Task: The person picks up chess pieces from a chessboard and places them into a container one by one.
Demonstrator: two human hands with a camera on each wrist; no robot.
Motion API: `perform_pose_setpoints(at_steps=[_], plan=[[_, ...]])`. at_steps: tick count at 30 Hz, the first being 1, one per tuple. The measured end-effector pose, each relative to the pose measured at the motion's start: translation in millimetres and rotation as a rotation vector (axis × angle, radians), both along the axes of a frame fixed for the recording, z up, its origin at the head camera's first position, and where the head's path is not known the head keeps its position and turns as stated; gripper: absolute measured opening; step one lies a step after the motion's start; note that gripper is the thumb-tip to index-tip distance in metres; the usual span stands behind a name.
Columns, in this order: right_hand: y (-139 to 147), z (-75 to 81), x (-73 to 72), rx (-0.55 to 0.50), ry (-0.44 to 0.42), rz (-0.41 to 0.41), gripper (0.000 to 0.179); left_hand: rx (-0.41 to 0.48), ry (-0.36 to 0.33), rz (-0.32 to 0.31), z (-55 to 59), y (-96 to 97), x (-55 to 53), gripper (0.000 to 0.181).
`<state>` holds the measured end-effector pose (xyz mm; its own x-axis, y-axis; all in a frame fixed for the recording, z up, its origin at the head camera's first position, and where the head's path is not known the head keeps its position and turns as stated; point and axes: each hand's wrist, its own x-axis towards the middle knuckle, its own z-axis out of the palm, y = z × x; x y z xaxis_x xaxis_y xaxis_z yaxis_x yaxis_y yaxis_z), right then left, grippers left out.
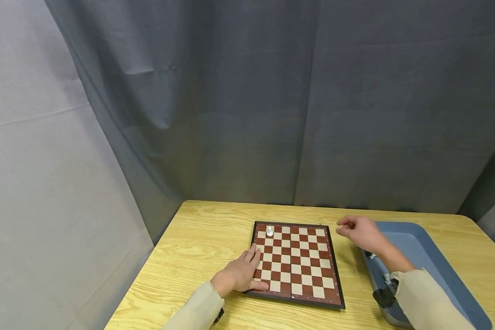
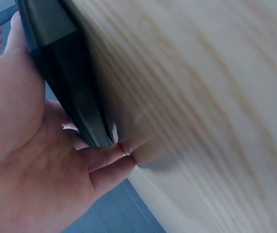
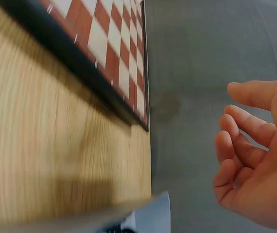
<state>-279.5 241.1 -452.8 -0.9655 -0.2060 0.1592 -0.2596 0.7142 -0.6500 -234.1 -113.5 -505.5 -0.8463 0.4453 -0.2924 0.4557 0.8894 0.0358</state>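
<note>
A red-and-cream chessboard point(image 1: 290, 261) with a dark rim lies flat on the table. A small white chess piece point(image 1: 270, 232) stands upright near its far left corner. My left hand point(image 1: 243, 271) rests on the board's left side, fingers spread and thumb on the near left corner. In the left wrist view that hand point(image 2: 56, 145) lies along the black edge, with two fingertips down at the tabletop. My right hand point(image 1: 360, 233) hovers between board and tray, its fingers loosely bent. Nothing shows between the fingers of that hand point(image 3: 255, 150) in the right wrist view.
A blue-grey tray point(image 1: 431, 250) stands right of the board, partly under my right forearm. Small dark and white pieces point(image 1: 387, 278) lie along its left side. The wooden table point(image 1: 189, 247) ends at a grey curtain point(image 1: 247, 114) behind; another hangs at the left.
</note>
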Motion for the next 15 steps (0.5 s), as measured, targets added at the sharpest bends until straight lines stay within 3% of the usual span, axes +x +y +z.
perform_pose_setpoints(at_steps=[9,15], plan=[[-39,-0.9,-7.3,-0.073,-0.061,0.042,0.030,0.002,-0.002,0.004,-0.3,1.0,1.8,0.103],[-60,-10.5,-12.9,-0.140,-0.118,0.038,0.027,0.019,-0.003,-0.002,0.1,3.6,2.2,0.102]])
